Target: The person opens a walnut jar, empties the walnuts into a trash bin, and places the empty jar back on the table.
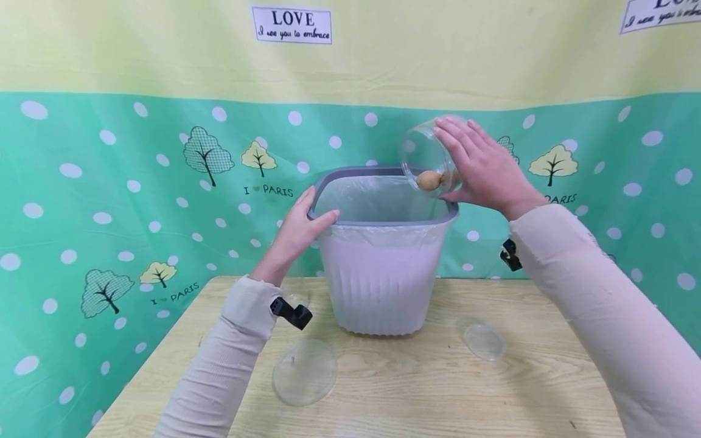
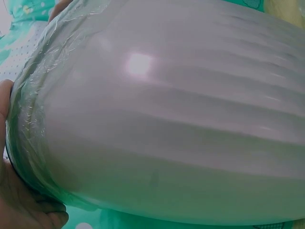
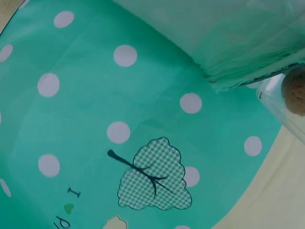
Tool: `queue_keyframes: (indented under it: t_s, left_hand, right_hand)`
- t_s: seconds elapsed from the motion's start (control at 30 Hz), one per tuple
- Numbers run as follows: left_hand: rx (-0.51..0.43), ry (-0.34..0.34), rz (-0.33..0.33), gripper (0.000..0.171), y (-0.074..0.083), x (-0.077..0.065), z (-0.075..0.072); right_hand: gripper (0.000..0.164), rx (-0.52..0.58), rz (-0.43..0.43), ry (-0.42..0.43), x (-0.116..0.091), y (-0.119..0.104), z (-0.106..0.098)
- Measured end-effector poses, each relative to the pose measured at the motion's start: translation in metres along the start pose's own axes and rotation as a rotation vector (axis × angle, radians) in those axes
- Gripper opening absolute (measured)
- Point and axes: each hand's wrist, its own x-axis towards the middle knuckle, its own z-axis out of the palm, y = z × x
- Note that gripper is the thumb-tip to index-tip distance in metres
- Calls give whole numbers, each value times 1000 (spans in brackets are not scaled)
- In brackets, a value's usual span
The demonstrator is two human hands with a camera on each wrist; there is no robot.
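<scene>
A pale trash can (image 1: 380, 280) with a grey rim stands upright on the table, lined with a thin clear bag (image 1: 372, 198). At its left corner my left hand (image 1: 297, 228) grips the rim, thumb on the near side and fingers along the outside. My right hand (image 1: 487, 170) holds a clear plastic jar (image 1: 420, 149) tipped on its side over the can's right rim, mouth towards the left. Brown, round, nut-like things (image 1: 429, 180) lie inside the jar near its mouth. The right wrist view shows one brown ball (image 3: 295, 90) through the jar's wall.
A large round clear lid (image 1: 305, 372) lies on the wooden table (image 1: 405, 389) in front of the can, to the left. A smaller clear lid (image 1: 484, 342) lies to the right. A green and yellow patterned cloth (image 1: 219, 213) hangs close behind the can.
</scene>
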Motion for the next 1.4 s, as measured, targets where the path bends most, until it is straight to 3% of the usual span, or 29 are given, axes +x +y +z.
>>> queue_keyframes:
  t_s: [0.17,0.37,0.53,0.73,0.97,1.13,1.4]
  left_hand:
    - [-1,-2,-1,85,-1,0,0]
    - [-4,-10,-6,86,1,2,1]
    - [-10,0,10,86,1,1,0]
    - [11,0,8,86,3,1,0]
    - [5,3,10,85,1,2,0]
    - [4,0,0,85,0,1,0]
    - [-1,6,-2,86,0,0,2]
  right_hand:
    - [116,20,-18,9,-2,1,1]
    - [115,-3,60,-41,0,0,-2]
    - [116,30,2,-18,1,1,-1]
    - [115,26,16,-24,1,2,-2]
    - [111,80,-28,40,5,0,-3]
    - [111,36,-2,-20,3,2,-4]
    - [115,67,17,10,1,5,-4]
